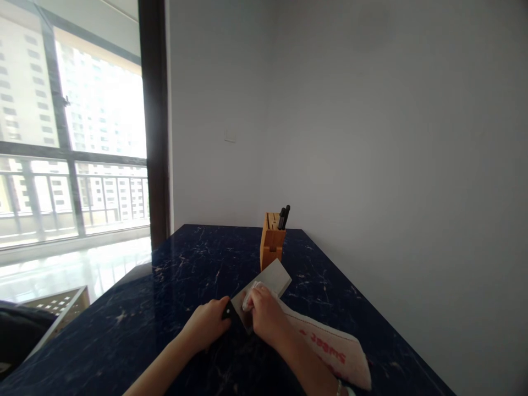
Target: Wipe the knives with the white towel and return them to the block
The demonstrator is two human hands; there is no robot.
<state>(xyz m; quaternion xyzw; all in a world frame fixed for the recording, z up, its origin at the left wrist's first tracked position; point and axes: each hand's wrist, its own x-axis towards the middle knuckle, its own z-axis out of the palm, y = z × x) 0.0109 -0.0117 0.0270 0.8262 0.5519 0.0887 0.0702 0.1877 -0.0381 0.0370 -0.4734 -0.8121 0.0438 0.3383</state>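
Holding cleaver (270, 275): left hand (209, 322), round its black handle (231, 312).
Towel (330, 346): bunched in right hand (267, 314), against the blade (281, 280).
Knife block (273, 240): upright beyond.

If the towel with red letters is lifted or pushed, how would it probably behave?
The towel would probably hang floppy, since part is bunched in the right hand. It is likely light, as it looks like thin cloth. Rolling seems unlikely, because its loose end lies spread on the table.

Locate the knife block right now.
In the head view, the wooden knife block stands a touch right of centre on the dark blue tabletop, just beyond the blade end of the cleaver.
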